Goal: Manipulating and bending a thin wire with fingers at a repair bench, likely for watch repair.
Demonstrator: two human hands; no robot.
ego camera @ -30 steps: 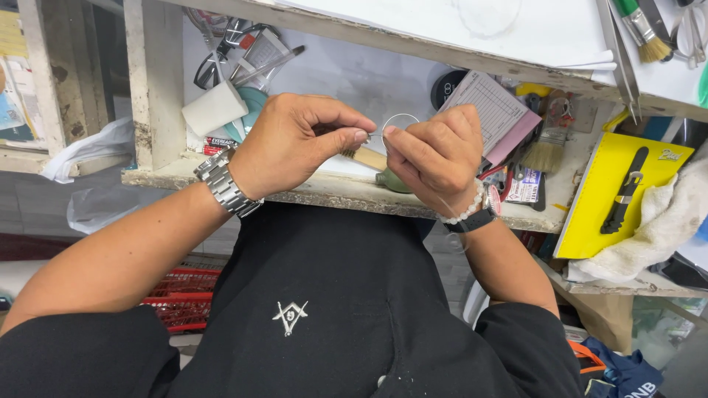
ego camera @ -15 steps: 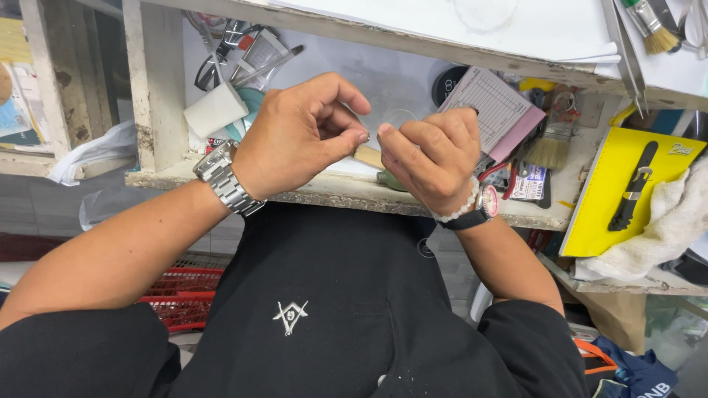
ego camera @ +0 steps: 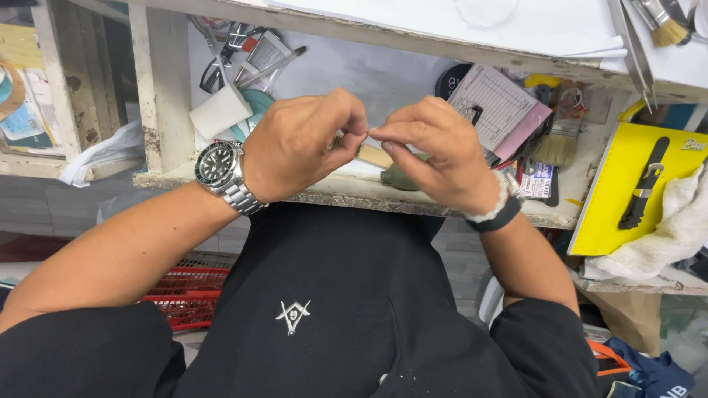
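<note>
Cluttered, worn white workbench (ego camera: 413, 203) with a shelf above. Both hands meet over its front edge: the left hand (ego camera: 299, 144) and right hand (ego camera: 435, 151) pinch fingertips together on something tiny between them, too small to make out. One steel watch (ego camera: 221, 173) sits on the left wrist. Behind the hands: two brushes (ego camera: 557, 140), one notepad (ego camera: 498, 107), one yellow board (ego camera: 627, 188) with one black strap (ego camera: 643, 184) on it.
</note>
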